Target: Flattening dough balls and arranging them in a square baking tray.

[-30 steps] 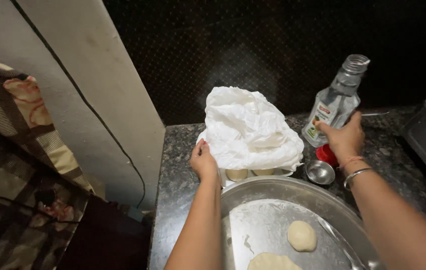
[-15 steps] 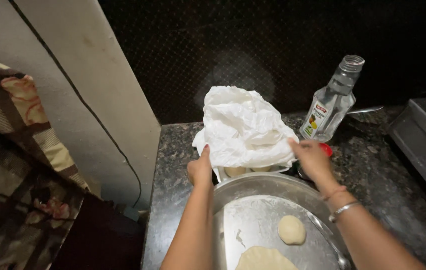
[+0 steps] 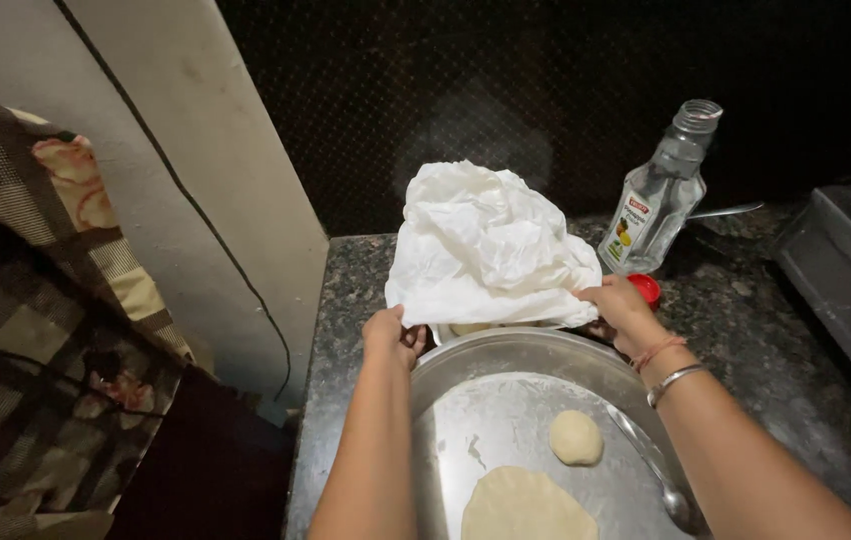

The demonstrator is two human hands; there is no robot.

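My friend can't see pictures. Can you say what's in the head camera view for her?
Both hands, left hand and right hand, grip the edges of a white cloth over a container on a dark counter. In front is a steel plate with a dough ball; a clear bottle stands behind.

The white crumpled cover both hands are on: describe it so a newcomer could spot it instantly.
Start at the dark speckled counter and find the round steel tray holding dough. Just behind the tray sits the white crumpled cover, with the left hand and right hand at its lower corners. It is the only large, white, wrinkled mound there; the clear bottle stands right of it.
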